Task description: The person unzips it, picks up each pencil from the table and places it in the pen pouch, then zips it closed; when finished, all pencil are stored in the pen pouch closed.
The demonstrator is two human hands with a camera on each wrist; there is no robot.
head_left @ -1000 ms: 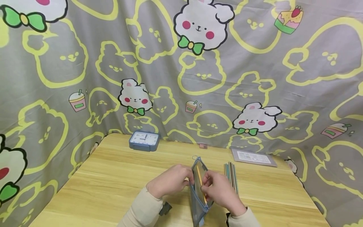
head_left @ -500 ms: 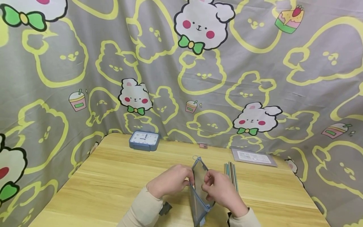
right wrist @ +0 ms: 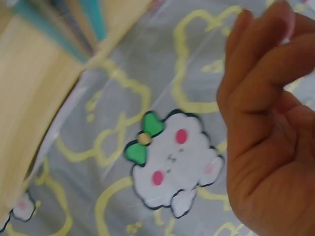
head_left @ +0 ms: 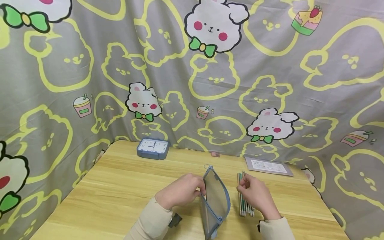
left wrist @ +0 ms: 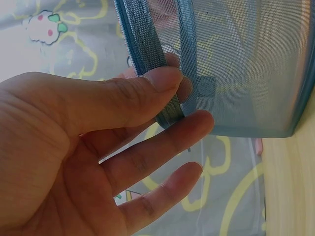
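A blue-grey mesh zip pencil case [head_left: 221,196] stands with its mouth spread wide in the middle of the head view. My left hand [head_left: 182,190] pinches its left zip edge between thumb and fingers; the left wrist view shows the thumb on the zip tape [left wrist: 145,49]. Through the mesh there, a faint orange strip [left wrist: 301,83] runs along the right side. Just right of the case, my right hand [head_left: 258,193] is over a row of several pencils [head_left: 243,208], partly covering them. Its fingers are loosely bent in the right wrist view, with nothing visible in them.
A blue alarm clock [head_left: 152,149] sits at the back left of the wooden table [head_left: 114,193]. At the back right lies a flat grey-purple card [head_left: 269,166] with a white label. A patterned curtain [head_left: 177,76] hangs behind the table.
The right hand has let go of a yellow pencil inside the case and moved right, over the pencils. The case's right side now bulges outward. My left hand keeps its place.
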